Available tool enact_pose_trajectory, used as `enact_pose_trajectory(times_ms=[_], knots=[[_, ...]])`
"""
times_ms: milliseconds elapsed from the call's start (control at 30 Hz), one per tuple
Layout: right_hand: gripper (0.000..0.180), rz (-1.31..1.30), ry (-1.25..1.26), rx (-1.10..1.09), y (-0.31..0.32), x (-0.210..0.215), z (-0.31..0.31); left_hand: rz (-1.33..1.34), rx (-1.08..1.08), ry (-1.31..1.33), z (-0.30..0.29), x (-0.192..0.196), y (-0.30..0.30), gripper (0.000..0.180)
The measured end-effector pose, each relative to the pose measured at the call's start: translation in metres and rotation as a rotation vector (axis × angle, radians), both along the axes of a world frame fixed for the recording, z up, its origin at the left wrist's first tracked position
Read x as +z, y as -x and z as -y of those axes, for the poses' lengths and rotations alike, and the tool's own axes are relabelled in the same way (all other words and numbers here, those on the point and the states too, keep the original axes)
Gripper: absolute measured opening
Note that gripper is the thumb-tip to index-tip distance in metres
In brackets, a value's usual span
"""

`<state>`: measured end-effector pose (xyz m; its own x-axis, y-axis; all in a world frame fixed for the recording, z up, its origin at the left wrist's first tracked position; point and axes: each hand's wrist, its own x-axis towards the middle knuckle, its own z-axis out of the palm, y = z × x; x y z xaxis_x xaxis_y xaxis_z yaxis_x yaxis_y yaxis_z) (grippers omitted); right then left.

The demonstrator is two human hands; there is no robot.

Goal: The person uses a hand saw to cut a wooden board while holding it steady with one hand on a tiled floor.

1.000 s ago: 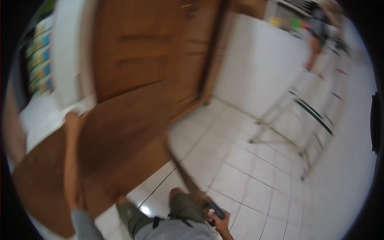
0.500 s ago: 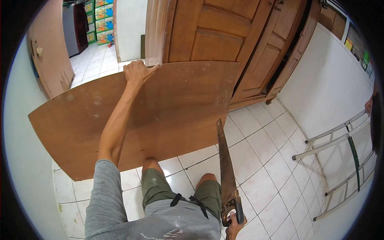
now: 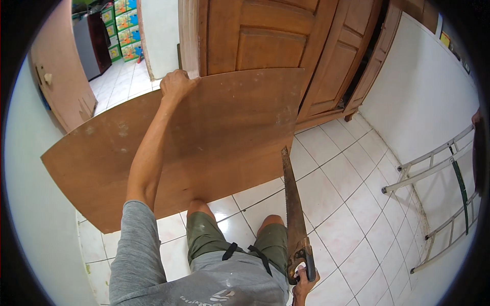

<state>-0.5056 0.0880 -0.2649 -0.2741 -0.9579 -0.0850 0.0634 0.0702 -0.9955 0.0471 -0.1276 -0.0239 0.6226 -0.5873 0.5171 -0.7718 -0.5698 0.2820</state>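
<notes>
A large brown plywood sheet (image 3: 224,127) stands on edge before me, leaning slightly, its lower edge near my knee. My left hand (image 3: 177,85) is closed over its upper edge, the arm stretched across its face. Low on the right, my right hand (image 3: 305,281) grips the handle of a hand saw (image 3: 295,217). The rusty blade points away from me, with its toothed side toward the left. Its tip is close to the sheet's right lower part; whether they touch I cannot tell.
A wooden wardrobe (image 3: 275,46) stands behind the sheet, one door ajar. On the right an aluminium ladder (image 3: 418,181) lies against the white wall (image 3: 408,92). An open door (image 3: 61,66) at the far left leads to a room with colourful drawers (image 3: 127,30). White tiles (image 3: 347,224) cover the floor.
The view has shifted a little, so wardrobe and ladder sit differently in the picture. Both hands keep their holds on the sheet and the saw.
</notes>
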Motion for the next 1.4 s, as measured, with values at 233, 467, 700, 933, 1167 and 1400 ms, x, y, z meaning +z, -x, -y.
enact_pose_trajectory(times_ms=[233, 467, 700, 933, 1167, 1400], knots=[[0.013, 0.02, -0.031, 0.008, 0.001, 0.011, -0.003, 0.018, -0.095, -0.05, -0.007, 0.0, -0.011, 0.051], [0.027, 0.073, 0.083, -0.033, -0.01, 0.027, 0.007, 0.02, -0.086, -0.07, -0.005, -0.006, -0.007, 0.056], [0.022, -0.153, 0.391, 0.171, -0.041, 0.04, 0.056, 0.099, -0.051, 0.015, -0.031, -0.005, 0.034, 0.056], [0.019, -0.373, 0.75, 0.433, -0.103, 0.084, 0.085, 0.191, -0.068, 0.1, -0.062, -0.013, 0.05, 0.058], [0.006, -0.593, 0.969, 0.315, -0.146, 0.055, 0.093, 0.098, 0.029, 0.05, -0.117, -0.006, 0.034, 0.057], [0.008, -0.249, 0.748, 0.431, -0.21, 0.059, 0.085, 0.048, 0.066, -0.082, -0.138, -0.006, 0.001, 0.059]])
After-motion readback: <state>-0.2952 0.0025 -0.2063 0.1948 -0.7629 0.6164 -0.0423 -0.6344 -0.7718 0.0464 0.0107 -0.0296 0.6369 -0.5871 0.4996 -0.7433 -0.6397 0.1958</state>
